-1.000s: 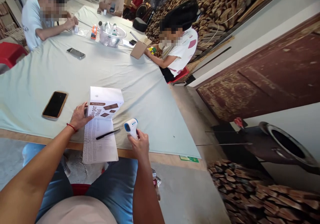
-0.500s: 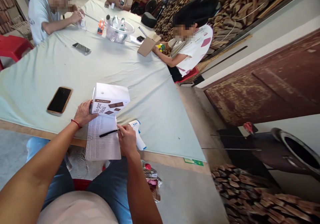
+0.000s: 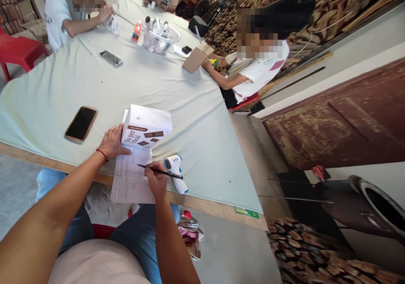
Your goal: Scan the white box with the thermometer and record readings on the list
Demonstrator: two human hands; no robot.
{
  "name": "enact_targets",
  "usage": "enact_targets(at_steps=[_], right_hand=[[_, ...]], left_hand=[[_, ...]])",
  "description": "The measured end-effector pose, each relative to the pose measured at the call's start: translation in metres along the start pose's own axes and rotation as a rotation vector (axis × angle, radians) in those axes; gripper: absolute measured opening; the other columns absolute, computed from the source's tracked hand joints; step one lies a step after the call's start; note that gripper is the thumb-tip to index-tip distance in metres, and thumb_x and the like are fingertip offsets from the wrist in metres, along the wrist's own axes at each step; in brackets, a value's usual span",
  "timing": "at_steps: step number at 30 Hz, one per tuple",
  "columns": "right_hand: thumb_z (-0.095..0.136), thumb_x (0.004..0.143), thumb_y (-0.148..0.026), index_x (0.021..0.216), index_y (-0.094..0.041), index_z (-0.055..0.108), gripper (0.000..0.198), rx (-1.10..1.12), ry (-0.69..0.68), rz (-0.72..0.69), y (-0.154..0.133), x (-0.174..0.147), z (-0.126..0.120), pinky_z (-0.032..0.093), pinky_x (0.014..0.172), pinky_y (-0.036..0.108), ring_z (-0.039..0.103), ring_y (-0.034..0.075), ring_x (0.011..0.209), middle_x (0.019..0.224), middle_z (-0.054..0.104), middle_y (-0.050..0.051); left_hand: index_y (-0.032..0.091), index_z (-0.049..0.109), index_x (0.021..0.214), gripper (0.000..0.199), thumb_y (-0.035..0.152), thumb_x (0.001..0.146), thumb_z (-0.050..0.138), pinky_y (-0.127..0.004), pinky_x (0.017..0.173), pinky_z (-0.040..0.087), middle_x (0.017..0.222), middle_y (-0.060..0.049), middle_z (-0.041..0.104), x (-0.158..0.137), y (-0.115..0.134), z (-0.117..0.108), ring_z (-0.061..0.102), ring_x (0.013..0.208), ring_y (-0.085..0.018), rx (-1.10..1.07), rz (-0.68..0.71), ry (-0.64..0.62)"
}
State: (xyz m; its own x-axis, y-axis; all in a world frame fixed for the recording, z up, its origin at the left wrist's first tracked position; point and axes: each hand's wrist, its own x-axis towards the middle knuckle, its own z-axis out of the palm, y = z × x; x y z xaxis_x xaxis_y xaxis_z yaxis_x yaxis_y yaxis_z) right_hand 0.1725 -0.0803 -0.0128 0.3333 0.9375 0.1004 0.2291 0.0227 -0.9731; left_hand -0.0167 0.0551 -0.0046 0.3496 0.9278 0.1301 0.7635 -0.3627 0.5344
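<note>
My right hand [image 3: 157,182] pinches a black pen [image 3: 164,172] whose tip points left over a sheet of handwritten paper [image 3: 133,178]. The lower part of the sheet sticks out past the table edge. My left hand [image 3: 113,142], with a red string at the wrist, lies with thumb apart from the fingers. Its thumb rests on the paper, and its fingers are against the left side of a white "Super Meal" box [image 3: 147,128]. The box stands on the upper part of the sheet. Just right of my right hand lies a white and blue infrared thermometer [image 3: 175,172].
A phone [image 3: 81,124] lies left of my left hand, another phone [image 3: 111,58] farther off. A plastic basin [image 3: 161,43] holds bottles. Beside it stand an orange box [image 3: 136,31] and an open carton [image 3: 193,60]. Several people sit around the cloth-covered table [image 3: 202,149].
The pen has turned in my right hand: its back end now points right over the thermometer. My right hand has shifted slightly left and down. The left hand stays by the box.
</note>
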Motion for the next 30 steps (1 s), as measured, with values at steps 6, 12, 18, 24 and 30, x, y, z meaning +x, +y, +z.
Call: enact_targets(at_steps=[6, 12, 18, 24, 30], right_hand=[[0.06, 0.068, -0.037, 0.073, -0.021, 0.059, 0.017, 0.073, 0.123, 0.079, 0.003, -0.009, 0.036, 0.049, 0.061, 0.03, 0.056, 0.015, 0.06, 0.064, 0.061, -0.001], [0.058, 0.072, -0.039, 0.071, -0.022, 0.058, 0.017, -0.024, 0.089, 0.009, 0.009, -0.012, 0.036, 0.048, 0.063, 0.031, 0.055, 0.015, 0.061, 0.062, 0.06, -0.002], [0.057, 0.076, -0.039, 0.072, -0.021, 0.058, 0.017, -0.039, 0.082, -0.018, 0.011, -0.013, 0.038, 0.047, 0.065, 0.03, 0.053, 0.015, 0.063, 0.063, 0.06, -0.002], [0.057, 0.077, -0.036, 0.072, -0.022, 0.058, 0.015, -0.054, 0.066, -0.031, 0.011, -0.013, 0.037, 0.046, 0.064, 0.029, 0.052, 0.014, 0.062, 0.062, 0.058, -0.003], [0.056, 0.076, -0.036, 0.07, -0.022, 0.057, 0.015, -0.068, 0.064, -0.037, 0.01, -0.013, 0.037, 0.045, 0.062, 0.028, 0.051, 0.014, 0.06, 0.059, 0.056, -0.004]], left_hand=[[0.02, 0.024, 0.152, 0.121, 0.049, 0.053, 0.087, -0.052, 0.116, 0.029, 0.143, -0.016, 0.05, 0.0, -0.001, 0.0, 0.041, 0.138, -0.037, -0.005, 0.006, -0.001], [0.013, 0.022, 0.152, 0.124, 0.05, 0.053, 0.088, -0.051, 0.118, 0.027, 0.145, -0.02, 0.047, 0.0, -0.003, 0.002, 0.04, 0.14, -0.037, 0.004, 0.002, -0.008], [0.019, 0.022, 0.152, 0.124, 0.05, 0.052, 0.088, -0.052, 0.116, 0.03, 0.143, -0.017, 0.05, 0.0, -0.001, 0.002, 0.042, 0.138, -0.037, 0.012, 0.002, 0.003], [0.019, 0.026, 0.151, 0.119, 0.049, 0.053, 0.087, -0.051, 0.116, 0.03, 0.141, -0.016, 0.052, 0.0, 0.001, -0.001, 0.043, 0.137, -0.037, -0.001, -0.003, -0.007], [0.021, 0.025, 0.151, 0.119, 0.048, 0.053, 0.088, -0.052, 0.115, 0.031, 0.14, -0.015, 0.052, 0.0, 0.0, -0.001, 0.043, 0.137, -0.037, -0.003, -0.001, 0.004]])
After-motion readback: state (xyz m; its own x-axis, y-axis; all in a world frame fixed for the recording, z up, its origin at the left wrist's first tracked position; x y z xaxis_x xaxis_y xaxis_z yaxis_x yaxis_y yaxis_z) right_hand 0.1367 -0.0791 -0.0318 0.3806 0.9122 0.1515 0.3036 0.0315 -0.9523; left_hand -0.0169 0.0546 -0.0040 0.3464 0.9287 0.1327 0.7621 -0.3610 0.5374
